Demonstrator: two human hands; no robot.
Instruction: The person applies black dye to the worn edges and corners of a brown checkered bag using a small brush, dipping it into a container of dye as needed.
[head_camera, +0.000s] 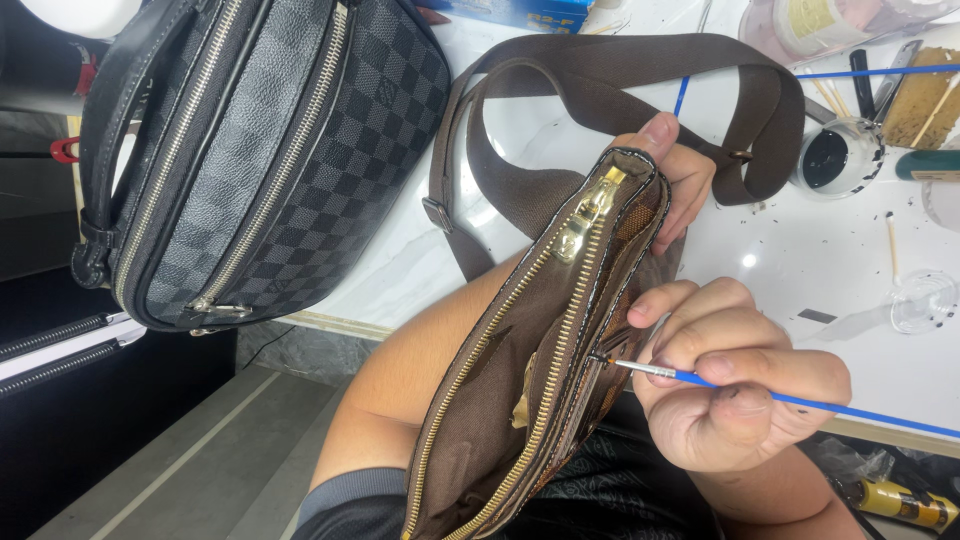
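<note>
At frame centre a brown zippered bag (540, 360) is gripped at its upper end by the left hand (680, 175). A fine blue-handled brush (780, 398) is pinched in the right hand (735, 385), tip at the bag's edge. The bag is judged soft and light, best held at the stiffer zipper end.

We hold the open pouch (520, 370) in front of the counter (800, 250), our left hand (670, 170) at its far end and our right hand (730, 390) just right of it. The brush (700, 378) in that grip touches the pouch's zipper edge. The pouch's strap (620, 80) loops back over the counter. A larger bag (260, 150) lies to the left, a small round dish (840, 155) to the right.
</note>
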